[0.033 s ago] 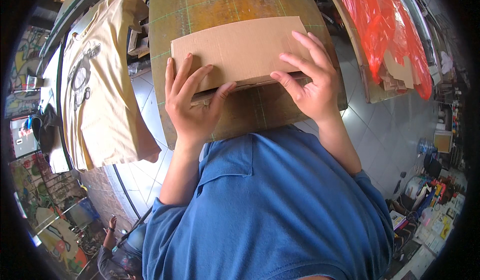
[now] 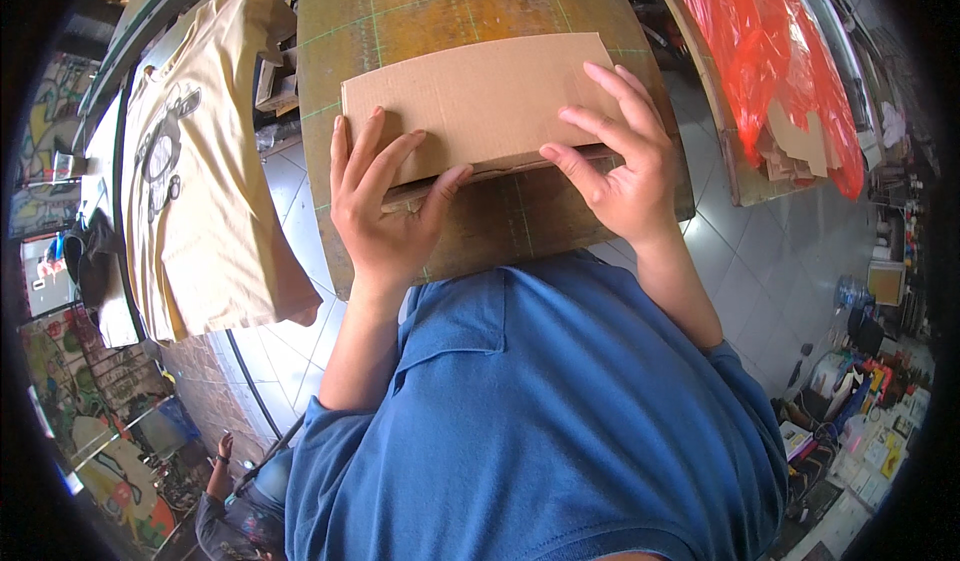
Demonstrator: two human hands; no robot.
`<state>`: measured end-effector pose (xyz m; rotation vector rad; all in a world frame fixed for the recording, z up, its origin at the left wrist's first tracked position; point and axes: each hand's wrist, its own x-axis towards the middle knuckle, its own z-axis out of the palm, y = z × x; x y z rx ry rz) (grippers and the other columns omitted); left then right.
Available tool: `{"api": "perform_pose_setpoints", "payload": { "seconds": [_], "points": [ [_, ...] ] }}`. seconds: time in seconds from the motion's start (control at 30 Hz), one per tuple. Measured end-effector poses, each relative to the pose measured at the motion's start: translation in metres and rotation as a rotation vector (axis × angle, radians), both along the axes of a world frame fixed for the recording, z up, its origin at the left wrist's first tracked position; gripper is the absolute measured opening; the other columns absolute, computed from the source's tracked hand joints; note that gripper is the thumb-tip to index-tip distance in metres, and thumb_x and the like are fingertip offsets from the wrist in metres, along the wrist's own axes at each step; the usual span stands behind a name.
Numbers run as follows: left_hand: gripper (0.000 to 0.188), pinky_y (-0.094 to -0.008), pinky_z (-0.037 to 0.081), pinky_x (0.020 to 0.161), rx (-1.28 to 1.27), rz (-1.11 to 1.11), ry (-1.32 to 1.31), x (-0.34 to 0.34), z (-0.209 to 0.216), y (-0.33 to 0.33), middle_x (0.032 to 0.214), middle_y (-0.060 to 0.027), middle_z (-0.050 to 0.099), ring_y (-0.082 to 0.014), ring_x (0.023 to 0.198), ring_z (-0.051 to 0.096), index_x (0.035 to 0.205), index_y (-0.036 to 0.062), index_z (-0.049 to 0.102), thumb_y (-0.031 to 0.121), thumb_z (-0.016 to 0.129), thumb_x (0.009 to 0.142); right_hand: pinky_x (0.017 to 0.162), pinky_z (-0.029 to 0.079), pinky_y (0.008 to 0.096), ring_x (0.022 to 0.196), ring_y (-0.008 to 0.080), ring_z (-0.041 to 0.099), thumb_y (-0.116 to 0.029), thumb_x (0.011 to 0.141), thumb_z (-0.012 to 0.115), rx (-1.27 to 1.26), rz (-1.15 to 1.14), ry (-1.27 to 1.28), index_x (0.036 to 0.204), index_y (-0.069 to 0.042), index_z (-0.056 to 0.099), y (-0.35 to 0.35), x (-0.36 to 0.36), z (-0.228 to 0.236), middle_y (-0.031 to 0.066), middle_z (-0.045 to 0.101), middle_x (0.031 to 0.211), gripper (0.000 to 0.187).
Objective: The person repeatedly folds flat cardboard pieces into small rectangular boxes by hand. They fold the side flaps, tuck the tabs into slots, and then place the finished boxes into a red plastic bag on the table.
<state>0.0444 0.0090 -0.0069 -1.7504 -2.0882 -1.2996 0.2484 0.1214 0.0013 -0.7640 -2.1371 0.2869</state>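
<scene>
A flat brown cardboard box (image 2: pixel 480 101) lies crosswise on a worn wooden board (image 2: pixel 450 11) marked with green grid lines. Its near edge shows a dark, narrow gap. My left hand (image 2: pixel 385 186) rests at the box's left end, fingers spread over the top and the thumb by the near edge. At the right end, my right hand (image 2: pixel 625 161) also has its fingers apart, with the fingertips on the top face and the thumb at the near edge. Neither hand is wrapped around the box. The inside of the box is hidden.
To the left, a cream printed T-shirt (image 2: pixel 190 181) is spread out. A red plastic bag (image 2: pixel 745 51) with cardboard pieces (image 2: pixel 797 146) sits at the right. Another person (image 2: pixel 240 511) is at the lower left. Cluttered goods (image 2: pixel 860 431) stand at the lower right.
</scene>
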Motion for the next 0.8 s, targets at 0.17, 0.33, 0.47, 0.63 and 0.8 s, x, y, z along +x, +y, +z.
{"api": "perform_pose_setpoints", "payload": {
  "seconds": [0.17,0.33,0.47,0.63,0.8],
  "points": [
    [0.042,-0.0506,0.034,0.106,0.022,-0.007,0.008,-0.001,-0.006,0.002,0.123,-0.0178,0.060,-0.0427,0.125,0.045,0.097,0.0065,0.070,0.025,0.087,0.063,0.097,0.042,0.0419,0.118,0.0372,0.050,-0.023,0.064,0.084,-0.039,0.005,0.027,0.090,-0.008,0.072,0.001,-0.001,-0.003,0.0198,0.053,0.128,0.032],
    [0.036,-0.0490,0.028,0.108,-0.018,0.028,0.083,-0.003,-0.012,-0.002,0.129,-0.0178,0.055,-0.0412,0.130,0.040,0.095,0.0077,0.071,0.025,0.084,0.066,0.101,0.039,0.0431,0.122,0.0393,0.045,-0.023,0.064,0.085,-0.093,0.021,0.076,0.094,-0.008,0.071,-0.001,0.000,-0.009,0.0245,0.041,0.137,0.037],
    [0.053,-0.0473,0.028,0.108,-0.010,0.120,0.098,0.002,-0.009,-0.001,0.135,-0.0214,0.048,-0.0415,0.129,0.040,0.112,0.0061,0.064,0.026,0.084,0.067,0.104,0.035,0.0453,0.127,0.0414,0.039,-0.025,0.062,0.086,-0.113,-0.110,0.069,0.117,-0.006,0.058,-0.007,0.000,-0.008,0.0261,0.035,0.140,0.064],
    [0.100,-0.0403,0.034,0.106,-0.069,0.171,-0.436,0.002,-0.017,-0.007,0.129,-0.0272,0.049,-0.0355,0.127,0.044,0.140,-0.0038,0.028,0.030,0.086,0.066,0.105,0.033,0.0463,0.127,0.0379,0.039,-0.031,0.064,0.087,-0.390,-0.147,0.190,0.136,0.001,0.034,-0.013,-0.001,-0.017,0.0247,0.038,0.136,0.095],
    [0.089,-0.0376,0.042,0.100,-0.022,-0.096,-0.618,-0.007,-0.016,-0.017,0.127,-0.0251,0.053,-0.0310,0.120,0.053,0.139,-0.0065,0.029,0.025,0.081,0.073,0.101,0.040,0.0382,0.117,0.0253,0.052,-0.013,0.078,0.077,-0.733,0.007,0.565,0.139,0.006,0.026,-0.024,0.009,-0.032,0.0197,0.049,0.128,0.082]
  ]
}}
